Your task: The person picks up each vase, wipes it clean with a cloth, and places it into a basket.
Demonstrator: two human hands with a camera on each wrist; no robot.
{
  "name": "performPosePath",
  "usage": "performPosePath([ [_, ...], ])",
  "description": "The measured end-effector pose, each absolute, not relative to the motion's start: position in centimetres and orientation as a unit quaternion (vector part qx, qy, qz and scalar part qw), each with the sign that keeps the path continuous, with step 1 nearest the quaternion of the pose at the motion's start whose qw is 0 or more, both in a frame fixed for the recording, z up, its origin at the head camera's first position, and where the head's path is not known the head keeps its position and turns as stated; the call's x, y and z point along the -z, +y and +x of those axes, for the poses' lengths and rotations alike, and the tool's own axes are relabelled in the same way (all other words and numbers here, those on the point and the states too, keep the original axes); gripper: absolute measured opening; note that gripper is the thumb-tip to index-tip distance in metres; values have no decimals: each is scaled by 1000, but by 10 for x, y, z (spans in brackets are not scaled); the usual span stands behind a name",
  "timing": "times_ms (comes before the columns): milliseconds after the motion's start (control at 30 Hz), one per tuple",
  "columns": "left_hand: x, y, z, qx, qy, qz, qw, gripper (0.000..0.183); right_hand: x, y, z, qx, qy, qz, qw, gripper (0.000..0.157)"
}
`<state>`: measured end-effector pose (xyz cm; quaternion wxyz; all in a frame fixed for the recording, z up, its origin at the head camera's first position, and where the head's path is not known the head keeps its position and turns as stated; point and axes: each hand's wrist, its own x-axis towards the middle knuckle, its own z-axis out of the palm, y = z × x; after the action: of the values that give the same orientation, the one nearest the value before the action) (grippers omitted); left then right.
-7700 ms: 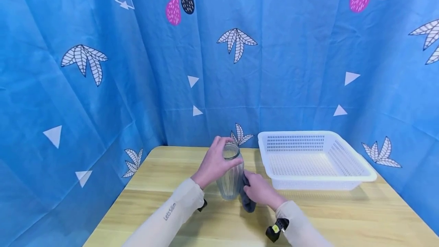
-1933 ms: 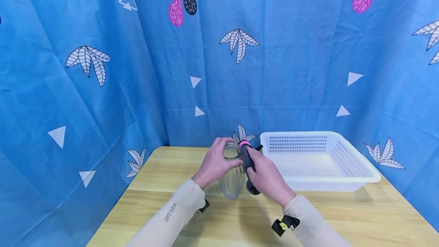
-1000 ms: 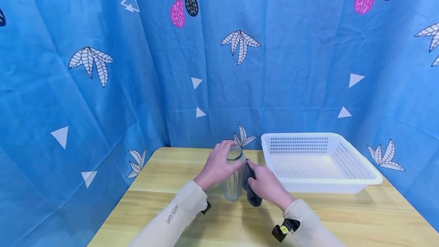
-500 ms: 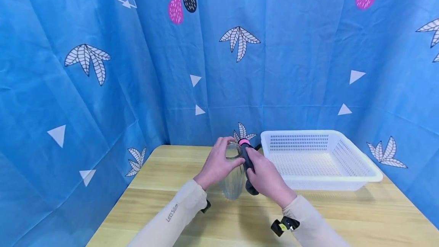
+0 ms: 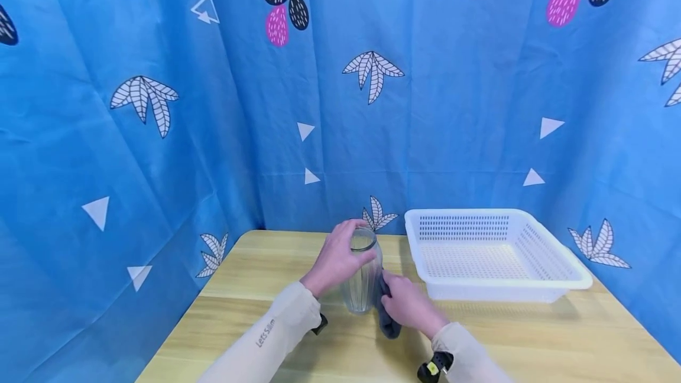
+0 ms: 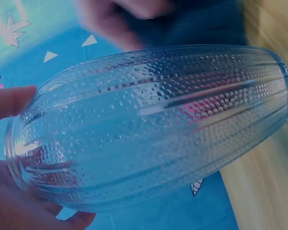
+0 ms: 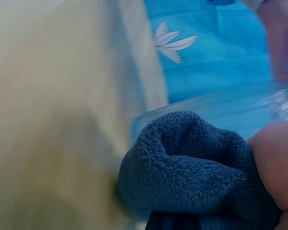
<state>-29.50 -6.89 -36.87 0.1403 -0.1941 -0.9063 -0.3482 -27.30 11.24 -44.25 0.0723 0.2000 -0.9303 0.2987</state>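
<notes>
A clear glass vase [image 5: 360, 291], ribbed and dimpled, stands upright on the wooden table. My left hand [image 5: 340, 257] grips it around the rim, thumb on the near side and fingers on the far side. In the left wrist view the vase [image 6: 149, 129] spans the picture, with fingers at its mouth. My right hand [image 5: 408, 303] holds a dark grey-blue terry cloth [image 5: 388, 319] against the right side of the vase, low down. The right wrist view shows the bunched cloth [image 7: 192, 172] overlapping the lower part of the glass.
A white perforated plastic basket [image 5: 505, 283] sits at the back right of the table [image 5: 255, 265]. A blue patterned curtain [image 5: 452, 117] hangs behind and to the left. Each wrist wears a dark strapped device, such as the one [image 5: 435, 366] on the right.
My right hand, with the cloth, has travelled up and down the vase's right side, most recently from near the rim to low down. The left hand keeps its grip at the rim.
</notes>
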Motion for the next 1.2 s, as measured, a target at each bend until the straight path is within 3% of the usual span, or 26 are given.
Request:
performPosePath([
  [167,375,-69,-294,341,-907,-199,148,59,453,115,-276,-312,-925,210,48,57],
  [367,380,-66,-296,346,-902,-210,152,59,422,123,-272,-341,-922,176,51,56],
  [467,380,-64,-296,350,-900,-208,155,60,399,125,-268,-341,-920,174,85,58],
  [600,377,-61,-295,336,-904,-203,166,62,374,127,-264,-323,-907,203,177,59],
  [767,372,-59,-295,305,-913,-198,186,64,363,126,-260,-298,-890,234,254,60],
  [1200,369,-66,-292,321,-912,-200,161,57,419,114,-274,-303,-918,204,152,59],
])
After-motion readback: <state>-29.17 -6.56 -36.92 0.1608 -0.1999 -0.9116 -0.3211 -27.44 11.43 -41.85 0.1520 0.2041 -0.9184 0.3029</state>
